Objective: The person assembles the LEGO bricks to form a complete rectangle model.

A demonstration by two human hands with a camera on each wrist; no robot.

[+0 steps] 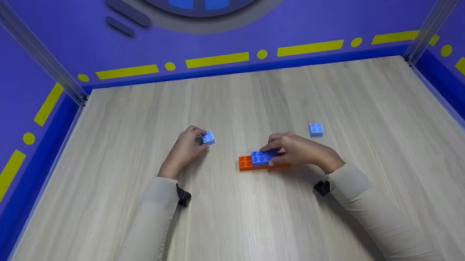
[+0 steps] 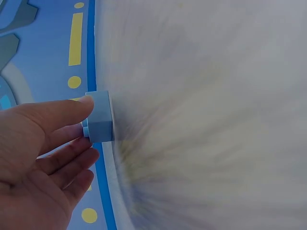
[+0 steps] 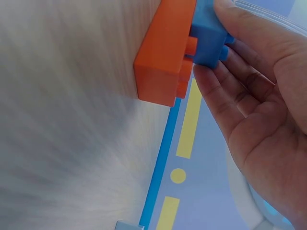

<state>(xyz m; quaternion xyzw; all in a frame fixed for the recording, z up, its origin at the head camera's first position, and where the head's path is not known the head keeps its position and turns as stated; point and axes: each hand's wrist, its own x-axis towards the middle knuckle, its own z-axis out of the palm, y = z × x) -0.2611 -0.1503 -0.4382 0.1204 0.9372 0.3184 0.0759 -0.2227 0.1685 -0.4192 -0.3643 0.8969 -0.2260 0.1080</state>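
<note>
My left hand [image 1: 184, 149] pinches a small light blue toy brick [image 1: 208, 138] between thumb and fingers, low over the table. In the left wrist view the thumb lies on the near side of this light blue brick [image 2: 99, 117]. Right of it, a long orange brick [image 1: 245, 163] lies on the table with a blue brick [image 1: 259, 158] on top. My right hand [image 1: 299, 148] grips that blue brick. The right wrist view shows the blue brick [image 3: 207, 36] against the studded side of the orange brick [image 3: 160, 67], the thumb and fingers around it.
A second light blue brick [image 1: 316, 130] sits on the table beyond my right hand. The wooden table [image 1: 239, 228] is bounded by a blue-purple back wall [image 1: 218, 45] and side walls with yellow markings.
</note>
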